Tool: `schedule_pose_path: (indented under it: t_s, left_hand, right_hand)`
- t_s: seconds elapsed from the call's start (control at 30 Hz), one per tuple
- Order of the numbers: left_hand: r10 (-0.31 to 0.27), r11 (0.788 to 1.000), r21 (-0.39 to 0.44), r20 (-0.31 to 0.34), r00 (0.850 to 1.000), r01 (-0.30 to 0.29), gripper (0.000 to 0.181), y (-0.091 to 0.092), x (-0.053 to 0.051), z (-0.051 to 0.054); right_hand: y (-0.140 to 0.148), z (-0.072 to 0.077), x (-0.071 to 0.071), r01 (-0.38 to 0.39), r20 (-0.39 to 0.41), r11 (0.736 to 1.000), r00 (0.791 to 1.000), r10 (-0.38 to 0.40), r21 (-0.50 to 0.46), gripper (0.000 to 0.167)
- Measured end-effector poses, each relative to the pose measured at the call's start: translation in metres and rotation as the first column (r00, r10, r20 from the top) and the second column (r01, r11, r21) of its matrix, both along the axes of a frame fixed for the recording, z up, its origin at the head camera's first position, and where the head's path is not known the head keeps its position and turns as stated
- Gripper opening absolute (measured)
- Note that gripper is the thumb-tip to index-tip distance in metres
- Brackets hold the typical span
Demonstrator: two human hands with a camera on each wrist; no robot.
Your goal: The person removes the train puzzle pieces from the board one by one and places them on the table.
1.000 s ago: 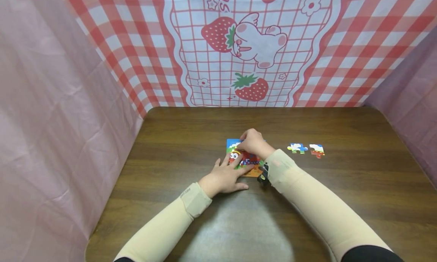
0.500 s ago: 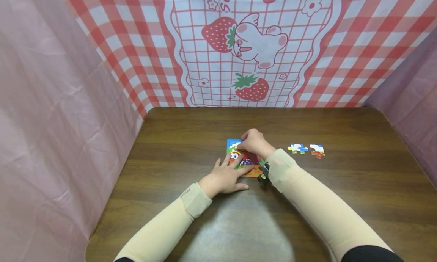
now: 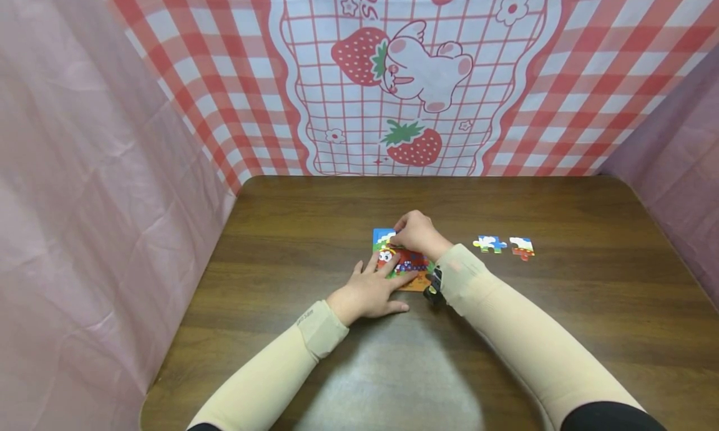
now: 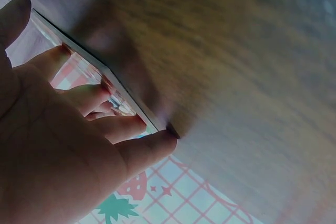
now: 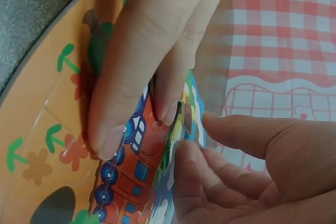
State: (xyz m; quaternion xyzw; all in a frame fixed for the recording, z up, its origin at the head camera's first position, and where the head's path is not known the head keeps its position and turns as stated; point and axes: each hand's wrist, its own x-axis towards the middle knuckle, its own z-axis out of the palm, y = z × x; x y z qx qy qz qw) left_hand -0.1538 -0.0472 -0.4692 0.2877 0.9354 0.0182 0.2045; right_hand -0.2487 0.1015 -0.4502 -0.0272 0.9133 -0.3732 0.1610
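A small picture puzzle [image 3: 415, 284] with a red train on an orange and blue ground lies on the wooden table. My left hand [image 3: 367, 292] rests on it with fingers spread, pressing its near left part. In the left wrist view, the fingers [image 4: 121, 128] reach across the thin board's edge [image 4: 113, 74]. Over the puzzle's far edge, my right hand [image 3: 420, 234] pinches a puzzle piece [image 5: 187, 116] between thumb and fingers. That piece is tilted in the right wrist view and mostly hidden by the fingertips. My right hand and wrist cover the puzzle's far right part.
Two loose puzzle pieces lie to the right: a blue and white piece [image 3: 490, 244] and a white and red piece [image 3: 522, 247]. A checked strawberry cloth [image 3: 415, 106] hangs behind the table [image 3: 314, 213]. Pink curtains [image 3: 101, 200] stand at both sides.
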Motion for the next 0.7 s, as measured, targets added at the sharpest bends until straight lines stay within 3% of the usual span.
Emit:
schedule_pose_path:
  t_s: [0.7]
  left_hand:
    - [0.014, 1.000, -0.003, 0.016, 1.000, -0.014, 0.070, 0.0008, -0.0001, 0.0018]
  right_hand:
    - [0.0012, -0.0066, -0.0047, -0.026, -0.127, 1.000, 0.992, 0.025, -0.008, 0.014]
